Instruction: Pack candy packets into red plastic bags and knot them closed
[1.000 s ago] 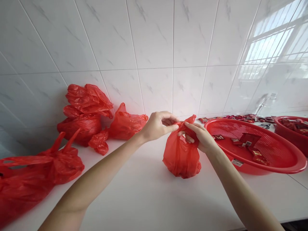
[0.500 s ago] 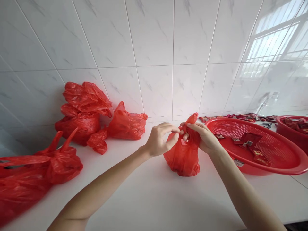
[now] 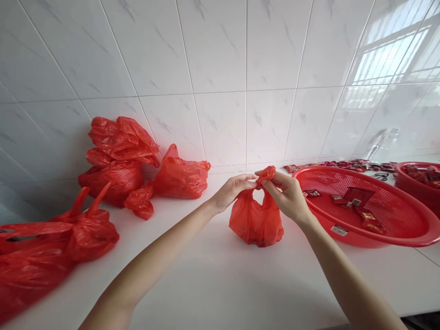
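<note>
A filled red plastic bag (image 3: 256, 224) stands on the white counter (image 3: 213, 279), its two handles drawn together at the top with a gap below them. My left hand (image 3: 233, 190) is closed at the left of the gathered handles, fingers and thumb pinching the plastic. My right hand (image 3: 287, 192) pinches the same handles from the right, thumb in front, with a twisted red end sticking up above it. Whether there is a knot between the fingers is hidden. The bag's contents show only as dark shapes.
To the right sits a red perforated basket (image 3: 371, 236) with several small packets (image 3: 359, 197); another red basket (image 3: 412, 183) is behind it. Packets (image 3: 347, 165) lie along the tiled wall near a clear bottle (image 3: 390, 140). Red bags (image 3: 182, 176) stand at left.
My left hand has closed from a loose curl beside the bag onto its handles. The handles have been drawn together and slightly lower, opening a round gap beneath. My right hand keeps its hold.
</note>
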The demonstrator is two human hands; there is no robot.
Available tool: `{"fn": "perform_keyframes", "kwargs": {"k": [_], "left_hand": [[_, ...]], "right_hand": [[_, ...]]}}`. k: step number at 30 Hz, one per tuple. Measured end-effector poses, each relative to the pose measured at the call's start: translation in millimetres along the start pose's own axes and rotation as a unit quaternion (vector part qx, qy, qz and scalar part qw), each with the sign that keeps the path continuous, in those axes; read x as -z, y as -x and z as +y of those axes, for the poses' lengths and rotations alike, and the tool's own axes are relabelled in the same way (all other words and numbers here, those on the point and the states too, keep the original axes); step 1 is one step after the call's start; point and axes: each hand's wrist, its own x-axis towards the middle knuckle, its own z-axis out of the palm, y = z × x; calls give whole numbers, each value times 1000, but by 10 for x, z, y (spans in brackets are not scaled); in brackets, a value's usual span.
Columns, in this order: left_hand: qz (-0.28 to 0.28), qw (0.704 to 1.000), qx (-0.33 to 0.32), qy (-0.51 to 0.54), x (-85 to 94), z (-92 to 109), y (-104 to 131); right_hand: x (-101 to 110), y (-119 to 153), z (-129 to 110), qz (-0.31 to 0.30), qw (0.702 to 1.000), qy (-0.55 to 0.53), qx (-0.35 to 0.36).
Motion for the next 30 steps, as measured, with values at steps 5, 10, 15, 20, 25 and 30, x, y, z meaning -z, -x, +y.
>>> {"fn": "perform_keyframes", "kwargs": {"k": [5,10,15,20,25,30], "left_hand": [[-11,997,40,60,-24,-9,8],[38,992,39,113,-58,-11,17],[58,986,62,147,-59,-4,10],[166,982,26,81,53,-96,-59],[285,958,28,21,350,-290,-123],[345,937,52,15,574,-472,-142]], "right_hand": [[-37,41,39,-5,1000,-8,20],[-14,65,68,-53,996,-54,43],[40,119,99,-78,996,2,51],[73,215,122,-63,995,50,63],[109,414,142,-119,990,62,41],[155,568,157,-159,986,43,-13]]}}
